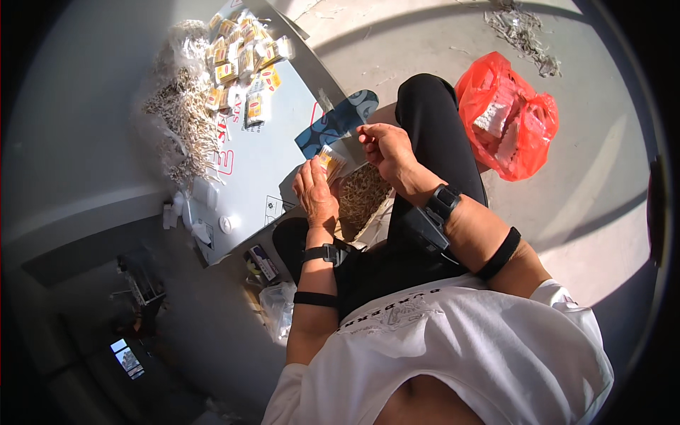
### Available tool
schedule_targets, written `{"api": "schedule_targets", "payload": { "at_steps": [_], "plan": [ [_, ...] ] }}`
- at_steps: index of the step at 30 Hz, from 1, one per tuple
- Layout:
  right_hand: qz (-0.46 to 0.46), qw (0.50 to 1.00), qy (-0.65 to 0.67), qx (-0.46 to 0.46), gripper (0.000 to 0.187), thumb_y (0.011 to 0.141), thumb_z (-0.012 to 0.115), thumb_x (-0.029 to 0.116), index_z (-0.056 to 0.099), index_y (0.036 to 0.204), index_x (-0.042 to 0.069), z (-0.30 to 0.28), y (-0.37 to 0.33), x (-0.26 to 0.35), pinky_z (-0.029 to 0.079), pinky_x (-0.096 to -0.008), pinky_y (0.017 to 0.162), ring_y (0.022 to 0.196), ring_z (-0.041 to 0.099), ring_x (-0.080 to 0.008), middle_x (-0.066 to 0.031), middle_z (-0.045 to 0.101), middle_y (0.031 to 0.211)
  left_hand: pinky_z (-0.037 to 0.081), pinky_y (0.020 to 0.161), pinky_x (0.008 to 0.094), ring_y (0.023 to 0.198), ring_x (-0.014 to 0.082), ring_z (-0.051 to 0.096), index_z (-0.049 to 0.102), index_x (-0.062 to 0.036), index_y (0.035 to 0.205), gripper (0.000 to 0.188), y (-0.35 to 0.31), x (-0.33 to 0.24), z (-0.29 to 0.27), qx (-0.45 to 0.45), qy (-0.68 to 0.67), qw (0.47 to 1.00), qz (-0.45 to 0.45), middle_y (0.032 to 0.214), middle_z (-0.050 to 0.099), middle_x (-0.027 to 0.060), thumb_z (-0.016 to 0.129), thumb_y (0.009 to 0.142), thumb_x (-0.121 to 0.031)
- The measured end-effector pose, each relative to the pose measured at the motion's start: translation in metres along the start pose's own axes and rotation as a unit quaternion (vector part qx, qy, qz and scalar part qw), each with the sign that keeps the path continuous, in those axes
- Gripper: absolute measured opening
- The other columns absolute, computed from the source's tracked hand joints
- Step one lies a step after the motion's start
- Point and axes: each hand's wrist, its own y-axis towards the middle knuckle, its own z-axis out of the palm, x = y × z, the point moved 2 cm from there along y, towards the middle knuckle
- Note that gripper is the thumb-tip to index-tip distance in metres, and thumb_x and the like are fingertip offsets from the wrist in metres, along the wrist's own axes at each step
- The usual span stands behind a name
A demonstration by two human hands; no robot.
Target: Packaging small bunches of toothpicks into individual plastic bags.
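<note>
Pale tabletop (262, 157), one. Red plastic bag (520, 131), one, seen at right. Small packets (246, 62), one heap, piled on the tabletop. Right hand (391, 150): fingertips pressed together; anything pinched cannot be made out. Left hand (316, 191): closed on a yellow-labelled packet (331, 161), held by the tabletop's edge.

Two in play, left hand (316, 193) and right hand (388, 150)! One packet (330, 162) at the left, one blue patterned sheet (333, 129) beyond, one red bag (525, 157) right; far left, over a dozen yellow-labelled packets (227, 73), too jumbled for exact counting, and one stick heap (185, 113).
</note>
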Motion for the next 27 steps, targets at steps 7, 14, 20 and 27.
{"api": "schedule_targets", "payload": {
  "at_steps": [7,14,20,27],
  "plan": [
    [0.002,0.992,-0.125,0.004,0.009,0.087,0.058,0.006,0.065,0.086,0.001,-0.009,-0.003,-0.017,0.039,-0.0205,0.05,0.057,0.047,-0.0074,-0.003,0.06,0.072,0.042,0.095,0.0411,0.11,0.0362,0.052,0.053,-0.0021,0.123,0.051,0.002,0.001,-0.012,-0.033,-0.141,0.989,0.003,0.114,0.057,0.015,0.065,0.073,0.004],
    [-0.11,0.956,-0.211,0.171,0.027,0.075,0.066,-0.005,0.067,0.102,-0.001,-0.003,-0.026,-0.024,0.042,-0.0229,0.054,0.066,0.057,-0.0099,-0.0051,0.064,0.081,0.043,0.088,0.0249,0.097,0.0087,0.055,0.059,0.0031,0.119,0.035,-0.009,-0.011,-0.022,0.01,-0.703,0.696,-0.142,0.109,0.062,0.0019,0.068,0.086,-0.007],
    [-0.221,0.9,-0.253,0.278,0.023,0.078,0.067,-0.006,0.068,0.1,-0.001,0.003,-0.041,-0.014,0.05,-0.0234,0.07,0.081,0.061,-0.009,-0.0036,0.067,0.086,0.044,0.09,0.0274,0.102,0.014,0.057,0.063,0.0011,0.112,0.03,0.0,-0.013,-0.033,-0.018,-0.653,0.75,-0.108,0.108,0.064,0.005,0.068,0.083,-0.002],
    [-0.242,0.885,-0.288,0.272,0.02,0.078,0.068,-0.005,0.068,0.098,0.0,0.002,-0.039,-0.011,0.05,-0.0228,0.069,0.078,0.061,-0.0079,-0.0033,0.068,0.087,0.046,0.091,0.0342,0.101,0.0244,0.059,0.065,-0.0018,0.103,0.036,0.013,-0.036,-0.075,-0.142,-0.449,0.881,0.032,0.103,0.065,0.0092,0.075,0.068,0.003]
  ]
}}
